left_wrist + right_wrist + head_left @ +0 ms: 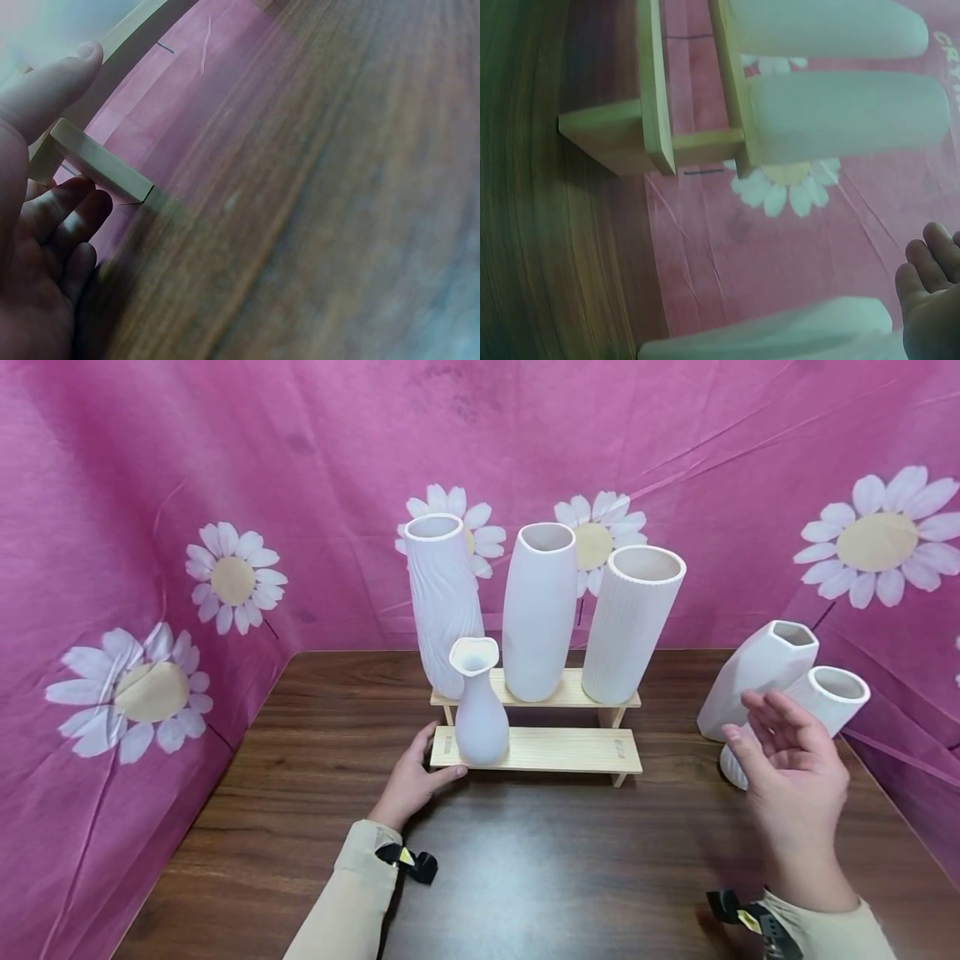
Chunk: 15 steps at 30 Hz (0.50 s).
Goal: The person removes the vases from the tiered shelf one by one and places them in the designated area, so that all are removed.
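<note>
My left hand (411, 785) grips the left end of a two-step wooden stand (562, 750). Its thumb lies along the lower step's front edge; in the left wrist view the fingers curl by the stand's leg (101, 161). On that step, at the left, stands a small white vase (482, 727) with a wavy rim. The upper step bears a swirl-ridged vase (446, 610), a smooth vase (540, 618) and a ribbed vase (630, 635). At the right, my right hand (798, 777) is raised with relaxed fingers, holding nothing, and overlaps a round-mouthed white vase (828, 702).
Beside the round-mouthed vase stands an angular white vase (750, 681), at the right of the brown wooden table (525, 860). A pink cloth (337, 485) with printed daisies hangs behind and along both sides.
</note>
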Each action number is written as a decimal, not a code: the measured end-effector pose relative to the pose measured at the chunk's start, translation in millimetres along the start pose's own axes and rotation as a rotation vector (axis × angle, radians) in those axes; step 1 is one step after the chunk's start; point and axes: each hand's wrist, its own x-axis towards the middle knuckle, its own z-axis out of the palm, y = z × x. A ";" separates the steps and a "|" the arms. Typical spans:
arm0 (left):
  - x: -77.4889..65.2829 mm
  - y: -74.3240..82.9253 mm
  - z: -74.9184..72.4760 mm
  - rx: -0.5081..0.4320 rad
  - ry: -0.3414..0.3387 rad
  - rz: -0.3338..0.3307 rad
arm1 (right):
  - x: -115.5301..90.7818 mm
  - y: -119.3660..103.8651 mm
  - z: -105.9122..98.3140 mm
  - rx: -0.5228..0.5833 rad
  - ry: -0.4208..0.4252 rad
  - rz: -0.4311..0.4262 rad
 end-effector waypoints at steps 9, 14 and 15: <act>0.5 -1.7 0.5 -0.004 -0.004 -0.008 | -7.4 10.4 21.3 -0.173 -0.082 0.092; 0.9 -0.5 -0.1 -0.007 -0.003 -0.005 | -10.4 16.8 37.4 -0.161 -0.125 0.096; 0.8 0.1 -0.3 -0.010 -0.003 -0.005 | -11.1 18.0 40.8 -0.157 -0.139 0.094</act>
